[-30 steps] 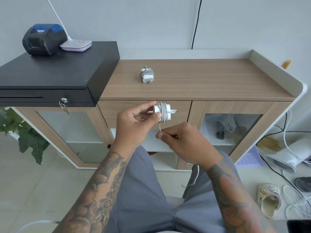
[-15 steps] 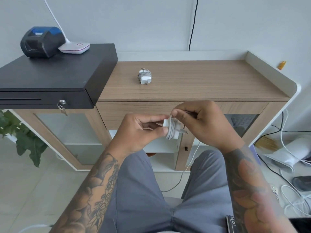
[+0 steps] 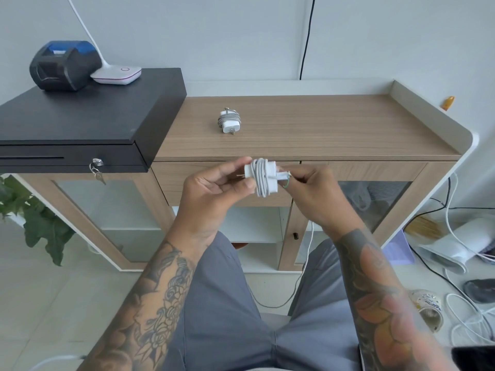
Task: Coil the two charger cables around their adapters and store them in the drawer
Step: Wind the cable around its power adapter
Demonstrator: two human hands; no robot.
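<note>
Loose cable tail dangles between my knees, limp, light. My left hand pinches adapter by plug end; my right hand pinches cable beside coil. Hard, slick body: grip flat sides. Closed drawer just behind. Finished charger waits on cabinet top; nothing blocks.

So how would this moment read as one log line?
stage: coiling second cable | left hand: holds adapter | right hand: winding cable | first charger: coiled, on cabinet top | drawer: closed

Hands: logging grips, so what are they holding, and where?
Left hand pinches the adapter by its pronged end; right hand holds the cable beside it.
</note>
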